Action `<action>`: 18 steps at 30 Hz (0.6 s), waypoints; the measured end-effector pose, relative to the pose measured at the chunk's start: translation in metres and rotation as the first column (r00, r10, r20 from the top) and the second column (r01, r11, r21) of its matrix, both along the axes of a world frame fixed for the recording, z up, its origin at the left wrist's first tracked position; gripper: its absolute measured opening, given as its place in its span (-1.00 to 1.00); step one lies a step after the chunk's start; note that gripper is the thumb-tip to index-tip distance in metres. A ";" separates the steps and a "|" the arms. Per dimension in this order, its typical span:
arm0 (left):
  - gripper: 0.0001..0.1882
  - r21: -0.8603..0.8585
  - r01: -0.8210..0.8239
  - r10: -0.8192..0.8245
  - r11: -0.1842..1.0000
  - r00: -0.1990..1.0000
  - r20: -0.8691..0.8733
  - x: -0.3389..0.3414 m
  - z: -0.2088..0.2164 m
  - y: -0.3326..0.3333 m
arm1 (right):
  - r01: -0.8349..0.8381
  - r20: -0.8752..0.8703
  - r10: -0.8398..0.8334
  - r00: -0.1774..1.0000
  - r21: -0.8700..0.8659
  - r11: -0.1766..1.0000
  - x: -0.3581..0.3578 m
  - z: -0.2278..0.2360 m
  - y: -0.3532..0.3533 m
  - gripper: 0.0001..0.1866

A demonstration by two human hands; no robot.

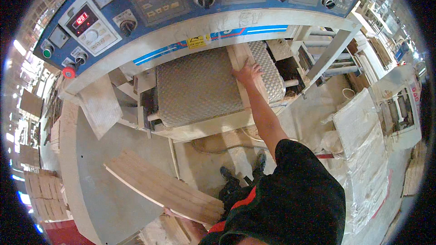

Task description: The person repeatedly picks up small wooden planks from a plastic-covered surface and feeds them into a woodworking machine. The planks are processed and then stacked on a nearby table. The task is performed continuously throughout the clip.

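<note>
A long pale wooden board (237,55) lies on the textured feed belt (200,86) of a large machine, its far end under the machine's front beam. My right hand (249,72) is on this board, thumb at its left edge and fingers across the top. At the lower left, my left hand (185,221) grips the lower edge of a second wooden board (165,186), wide and marked with lengthwise lines. That board slants away from my body, and most of the left hand's fingers are hidden beneath it.
A blue control panel (102,52) with knobs, lit displays and a red button (68,72) spans the top. Metal rollers (324,43) stand at the right, near a plastic-wrapped stack (363,154). Stacked wood (45,190) lies far left. A cable (218,149) crosses the floor.
</note>
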State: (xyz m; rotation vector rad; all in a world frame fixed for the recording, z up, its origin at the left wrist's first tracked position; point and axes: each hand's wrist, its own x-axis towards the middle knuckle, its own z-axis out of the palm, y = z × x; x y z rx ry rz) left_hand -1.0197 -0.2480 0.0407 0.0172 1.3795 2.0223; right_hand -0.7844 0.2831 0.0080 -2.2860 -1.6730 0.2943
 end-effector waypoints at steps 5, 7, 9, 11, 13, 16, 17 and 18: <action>-0.26 -0.013 0.003 -0.003 1.000 1.000 -0.013 0.024 0.004 -0.002 | -0.091 -0.029 0.094 0.995 0.080 0.993 0.001 0.003 -0.018 0.15; -0.27 -0.021 0.006 -0.007 1.000 1.000 -0.016 0.032 0.007 -0.004 | -0.124 -0.010 0.125 0.992 0.098 0.987 0.002 0.014 -0.057 0.11; -0.27 -0.019 0.038 -0.038 0.999 0.999 -0.004 0.041 0.003 0.000 | -0.127 0.104 0.115 0.988 0.117 0.985 0.019 0.013 -0.096 0.05; -0.27 -0.014 0.034 -0.034 0.999 0.999 -0.008 0.048 0.006 -0.002 | -0.164 0.163 0.142 0.976 0.137 0.977 0.021 0.005 -0.107 0.02; -0.28 -0.014 0.042 -0.042 0.999 0.999 -0.016 0.051 0.006 -0.002 | -0.185 0.143 0.167 0.975 0.123 0.975 0.023 0.009 -0.108 -0.01; -0.28 -0.011 0.059 -0.059 0.998 0.998 -0.015 0.055 0.007 -0.003 | -0.183 0.064 0.176 0.982 0.128 0.975 0.029 0.009 -0.092 -0.02; -0.28 -0.008 0.069 -0.069 0.998 0.998 -0.012 0.056 0.006 -0.002 | -0.160 0.082 0.147 0.986 0.186 0.970 0.030 -0.003 -0.087 -0.02; -0.28 -0.012 0.073 -0.073 0.997 0.997 -0.011 0.057 0.006 -0.003 | -0.149 0.093 0.131 0.987 0.239 0.960 0.026 -0.008 -0.084 -0.01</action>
